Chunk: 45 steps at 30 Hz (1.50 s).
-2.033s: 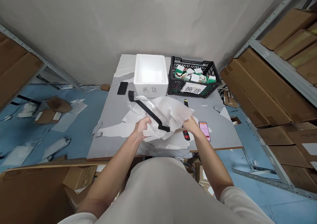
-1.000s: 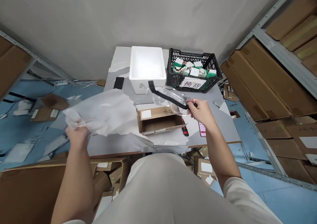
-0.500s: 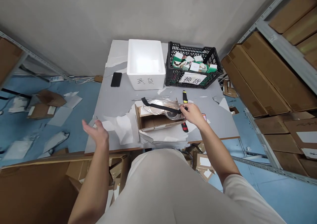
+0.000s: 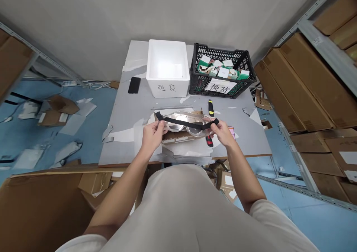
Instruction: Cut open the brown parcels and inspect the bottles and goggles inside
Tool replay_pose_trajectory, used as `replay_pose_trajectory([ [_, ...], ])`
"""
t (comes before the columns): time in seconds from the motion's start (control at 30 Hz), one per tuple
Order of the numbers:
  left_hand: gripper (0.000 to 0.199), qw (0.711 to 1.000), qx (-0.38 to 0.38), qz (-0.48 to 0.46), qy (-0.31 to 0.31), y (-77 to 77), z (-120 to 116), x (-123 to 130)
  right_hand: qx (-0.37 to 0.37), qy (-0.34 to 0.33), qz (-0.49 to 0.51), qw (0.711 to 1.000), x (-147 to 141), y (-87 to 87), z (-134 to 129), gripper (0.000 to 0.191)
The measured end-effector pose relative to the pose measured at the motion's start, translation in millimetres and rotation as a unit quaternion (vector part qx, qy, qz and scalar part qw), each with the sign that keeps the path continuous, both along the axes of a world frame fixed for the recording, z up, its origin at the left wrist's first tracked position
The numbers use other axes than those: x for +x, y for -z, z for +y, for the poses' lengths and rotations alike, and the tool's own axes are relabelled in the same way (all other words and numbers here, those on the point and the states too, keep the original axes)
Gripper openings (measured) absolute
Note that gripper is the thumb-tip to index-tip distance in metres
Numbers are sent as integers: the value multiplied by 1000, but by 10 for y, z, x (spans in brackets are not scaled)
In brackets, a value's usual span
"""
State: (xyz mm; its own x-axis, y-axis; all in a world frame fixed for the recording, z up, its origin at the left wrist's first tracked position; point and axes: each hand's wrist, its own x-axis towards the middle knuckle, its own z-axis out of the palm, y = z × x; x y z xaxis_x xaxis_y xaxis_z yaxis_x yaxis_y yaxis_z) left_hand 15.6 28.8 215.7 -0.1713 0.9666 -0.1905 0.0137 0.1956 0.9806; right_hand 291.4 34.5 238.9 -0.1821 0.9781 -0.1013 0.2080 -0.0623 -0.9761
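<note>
Clear safety goggles [image 4: 181, 117] with a black strap are stretched between my two hands above the table. My left hand [image 4: 152, 135] grips their left end, and my right hand [image 4: 222, 132] pinches the right end, where the strap attaches. Beneath them, partly covered, lies an open cardboard box [image 4: 178, 137] on white paper. A utility knife with a black and yellow end [image 4: 211, 107] shows behind my right hand; a black and red piece [image 4: 209, 141] shows below the goggles, and I cannot tell whether the two are one tool.
At the back of the table stand a white foam box [image 4: 168, 86] and a black crate [image 4: 223, 92] holding several green-and-white cartons. A dark phone [image 4: 134, 85] lies at left, another phone [image 4: 231, 132] at right. A large cardboard box [image 4: 41, 207] is at lower left; shelves with cartons [image 4: 309, 81] flank the right.
My left hand has come in from the left, where it was open and empty, and now holds the goggles' left end. My right hand keeps its hold; the goggles have shifted slightly right.
</note>
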Motion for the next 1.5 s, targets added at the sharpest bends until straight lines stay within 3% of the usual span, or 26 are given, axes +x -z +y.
replay_pose_trajectory([
  [0.17,41,994,-40,-93,-35,51,-1,86,22,-18,89,996,58,98,-81,83],
  [0.3,29,970,-121,-208,-37,29,37,244,77,-3,151,986,-12,154,-17,85],
  [0.37,21,952,-158,-261,-9,5,43,349,115,-13,113,987,-137,179,44,86],
  [0.5,12,915,-186,-353,55,-46,42,548,180,-96,-28,979,-475,189,114,104],
  [0.63,18,889,-199,-400,98,-56,59,655,243,-70,-88,963,-670,147,99,107],
  [0.8,27,863,-240,-417,154,-21,12,577,309,-29,-139,940,-599,19,119,98],
  [0.87,50,872,-216,-412,151,-36,-25,426,320,-22,-168,932,-509,-86,135,93],
  [0.97,77,926,-64,-365,70,-106,-49,97,334,-34,-227,914,-348,-241,132,89],
  [1.03,84,954,38,-295,30,-156,-38,-105,342,-40,-256,903,-248,-285,112,89],
  [1.1,85,971,91,-217,26,-180,-23,-226,345,-46,-271,897,-175,-260,83,90],
  [1.23,80,986,106,-118,41,-148,-26,-216,340,-38,-256,904,-105,-75,30,104],
  [1.37,74,990,81,-105,40,-98,-49,-150,333,-4,-185,925,-77,99,15,120],
  [1.5,76,990,57,-113,57,-69,-49,-165,342,12,-153,927,-57,166,33,124],
])
